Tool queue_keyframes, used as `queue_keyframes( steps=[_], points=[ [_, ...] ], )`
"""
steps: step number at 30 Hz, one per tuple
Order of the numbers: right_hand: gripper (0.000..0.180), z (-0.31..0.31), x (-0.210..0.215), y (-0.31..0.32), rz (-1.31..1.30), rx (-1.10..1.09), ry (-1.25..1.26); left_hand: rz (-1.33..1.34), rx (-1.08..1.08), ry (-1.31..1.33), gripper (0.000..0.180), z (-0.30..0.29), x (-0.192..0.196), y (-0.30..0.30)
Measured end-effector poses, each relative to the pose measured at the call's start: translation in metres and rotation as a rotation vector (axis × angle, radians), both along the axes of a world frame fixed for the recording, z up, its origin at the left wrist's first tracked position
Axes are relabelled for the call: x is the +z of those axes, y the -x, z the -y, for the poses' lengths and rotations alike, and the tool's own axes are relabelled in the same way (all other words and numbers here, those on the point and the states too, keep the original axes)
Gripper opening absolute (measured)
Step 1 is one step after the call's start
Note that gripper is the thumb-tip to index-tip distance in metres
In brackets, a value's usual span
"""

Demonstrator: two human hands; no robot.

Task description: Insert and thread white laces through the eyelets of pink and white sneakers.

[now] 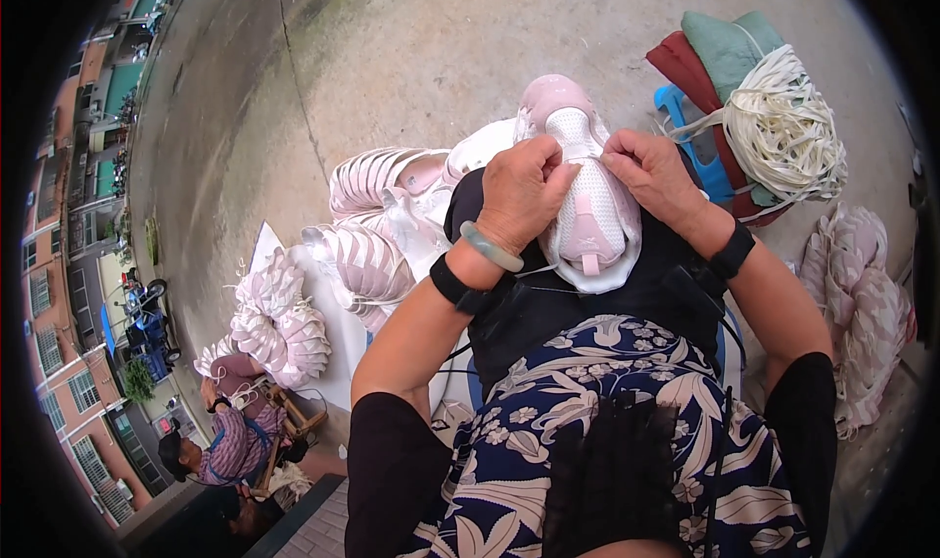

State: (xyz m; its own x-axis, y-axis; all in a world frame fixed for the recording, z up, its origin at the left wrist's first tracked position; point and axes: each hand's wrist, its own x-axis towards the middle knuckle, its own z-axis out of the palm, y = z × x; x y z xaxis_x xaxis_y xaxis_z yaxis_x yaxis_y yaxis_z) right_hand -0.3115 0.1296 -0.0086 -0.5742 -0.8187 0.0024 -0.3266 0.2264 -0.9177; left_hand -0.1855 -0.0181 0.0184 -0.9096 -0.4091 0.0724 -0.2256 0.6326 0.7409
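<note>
A pink and white sneaker upper (590,210) lies across my lap, its rounded pink toe pointing away from me and its tongue with a pink pull tab toward me. Across its white mesh middle runs a white shoelace (585,155). My left hand (527,188) is closed in a pinch at the shoelace's left side, thumb against the fingers. On the other side my right hand (658,174) pinches too, thumb and forefinger together at the shoelace. The fingertips hide the lace ends.
A large bundle of white laces (786,127) rests on folded green and red cloth over a blue stool (697,152) at the right. Stacked pink and white shoe uppers (367,264) lie at my left, with more uppers (857,294) at far right. Another person (235,441) sits lower left.
</note>
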Motion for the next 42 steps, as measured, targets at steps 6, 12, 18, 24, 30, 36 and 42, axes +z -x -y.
queue_keyframes(
  steps=[6, 12, 18, 24, 30, 36, 42],
  points=[
    [0.015, 0.003, 0.009, -0.002, -0.091, 0.002, -0.037, -0.121, -0.091, 0.352, 0.015, -0.004, -0.004, 0.002],
    [0.016, 0.005, 0.011, -0.004, -0.161, -0.004, -0.069, -0.117, -0.039, 0.330, 0.013, -0.009, -0.010, 0.001],
    [0.014, 0.005, 0.009, -0.005, -0.246, 0.011, -0.062, -0.134, -0.014, 0.312, 0.013, -0.010, -0.012, 0.001],
    [0.013, 0.006, 0.011, -0.006, -0.285, 0.033, -0.073, -0.134, -0.034, 0.322, 0.014, -0.009, -0.014, -0.001],
    [0.013, 0.006, 0.009, -0.008, -0.273, 0.034, -0.044, -0.157, 0.001, 0.329, 0.013, -0.010, -0.014, -0.002],
    [0.012, 0.006, 0.009, -0.009, -0.329, 0.036, -0.051, -0.097, 0.067, 0.125, 0.018, -0.008, -0.017, 0.000],
    [0.013, 0.010, 0.010, 0.001, -0.121, 0.027, -0.120, -0.028, 0.112, 0.030, 0.020, -0.008, -0.019, 0.003]
  ],
)
